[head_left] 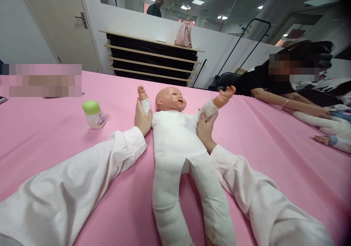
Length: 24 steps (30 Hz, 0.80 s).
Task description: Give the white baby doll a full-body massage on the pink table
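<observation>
A baby doll [177,134] with a white cloth body lies on its back on the pink-covered table, its head away from me and turned to the right. My left hand [143,119] is wrapped round the doll's arm on the left, which points up. Round the other arm closes my right hand [206,129], and that arm reaches out to the upper right. Both hands hold the arms near the cloth sleeves, below the plastic forearms. The doll's feet run off the bottom of the view.
A bottle with a green cap [93,115] stands on the pink sheet [120,103] to the left. At the right, a person in black [259,79] leans over another doll [315,123]. Behind the table are a shelf rack [153,57] and a pink backpack [183,34].
</observation>
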Tool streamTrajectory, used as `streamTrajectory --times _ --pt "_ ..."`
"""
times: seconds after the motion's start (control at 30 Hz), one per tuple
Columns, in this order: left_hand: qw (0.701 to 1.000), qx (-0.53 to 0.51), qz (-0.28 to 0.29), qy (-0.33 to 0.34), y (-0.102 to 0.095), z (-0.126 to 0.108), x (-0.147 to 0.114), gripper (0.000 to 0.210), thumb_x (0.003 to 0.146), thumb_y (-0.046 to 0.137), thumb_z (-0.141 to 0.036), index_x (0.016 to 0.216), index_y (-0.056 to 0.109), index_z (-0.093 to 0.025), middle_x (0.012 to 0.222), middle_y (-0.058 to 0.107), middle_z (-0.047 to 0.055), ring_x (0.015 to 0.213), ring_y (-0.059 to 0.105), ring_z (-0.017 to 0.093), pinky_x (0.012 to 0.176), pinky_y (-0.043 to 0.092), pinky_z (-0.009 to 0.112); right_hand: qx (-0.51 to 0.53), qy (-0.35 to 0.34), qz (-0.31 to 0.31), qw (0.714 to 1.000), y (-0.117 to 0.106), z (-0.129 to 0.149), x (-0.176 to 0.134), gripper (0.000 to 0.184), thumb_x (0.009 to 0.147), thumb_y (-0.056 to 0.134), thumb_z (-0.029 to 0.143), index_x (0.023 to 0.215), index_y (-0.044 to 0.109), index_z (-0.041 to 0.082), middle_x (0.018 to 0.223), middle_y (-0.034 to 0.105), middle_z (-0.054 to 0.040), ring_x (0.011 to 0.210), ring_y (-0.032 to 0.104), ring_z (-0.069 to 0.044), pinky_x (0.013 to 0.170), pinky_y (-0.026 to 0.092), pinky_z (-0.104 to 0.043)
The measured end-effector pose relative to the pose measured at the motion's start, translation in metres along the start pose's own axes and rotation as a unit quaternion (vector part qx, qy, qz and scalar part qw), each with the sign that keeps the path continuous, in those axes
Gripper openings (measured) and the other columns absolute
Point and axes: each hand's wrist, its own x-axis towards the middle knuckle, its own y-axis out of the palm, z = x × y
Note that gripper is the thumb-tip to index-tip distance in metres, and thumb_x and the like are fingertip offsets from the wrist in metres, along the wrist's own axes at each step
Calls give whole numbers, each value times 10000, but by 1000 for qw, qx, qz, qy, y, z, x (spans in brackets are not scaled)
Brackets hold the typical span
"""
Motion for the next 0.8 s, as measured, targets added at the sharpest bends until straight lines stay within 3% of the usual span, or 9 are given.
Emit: streamTrajectory --times 0.1,0.17,0.3,0.53,0.6,0.67,0.73,0.8 --pt "997 35 54 44 -1 -8 -1 639 818 490 -249 1398 224 -211 1426 346 94 1320 326 241 1090 299 422 -64 -147 137 978 -3 6 -2 404 797 454 210 1199 466 246 1258 491 -46 1193 443 -183 1044 333 -414" --pt "988 61 89 110 -3 -13 -1 565 830 457 -226 1372 299 -209 1392 404 77 1296 364 215 1089 306 398 -92 -207 196 954 -4 7 -1 463 762 422 131 1189 524 276 1300 462 -22 1238 399 -191 1071 298 -420" --pt "967 101 121 202 -4 -16 0 531 796 393 -112 1316 405 -217 1362 454 32 1268 398 175 1092 303 367 -101 -232 205 946 -4 6 1 535 748 394 89 1225 522 297 1273 478 -22 1205 429 -192 1054 320 -427" --pt "965 102 116 211 -2 -13 -2 635 704 369 -12 1295 441 -234 1357 463 -2 1256 409 164 1085 316 365 -83 -216 195 953 -4 7 -2 487 759 418 116 1192 548 298 1246 494 -14 1191 439 -187 1058 320 -411" --pt "969 94 108 201 -1 -14 -3 610 722 392 -30 1293 436 -239 1355 464 8 1259 408 174 1091 310 374 -66 -193 188 961 -3 8 -4 462 760 429 132 1181 545 284 1243 500 -14 1187 439 -181 1060 314 -405" --pt "982 67 78 156 -2 -15 -4 583 755 440 -83 1317 390 -234 1373 437 33 1276 391 187 1093 310 382 -25 -122 156 980 -2 7 -4 433 765 459 166 1183 514 265 1215 519 -19 1138 470 -171 1039 338 -403" --pt "997 19 24 66 -2 -14 -3 619 783 488 -154 1365 286 -215 1398 392 76 1283 386 204 1079 335 390 33 -2 90 995 1 4 -2 391 776 488 222 1166 467 243 1119 559 -23 1024 529 -153 976 403 -398" --pt "999 -25 -33 -24 -2 -11 0 661 810 480 -184 1398 181 -211 1421 342 104 1293 376 217 1070 346 410 99 135 13 986 4 -1 2 337 814 464 288 1142 410 230 994 580 -19 885 578 -138 884 470 -384"
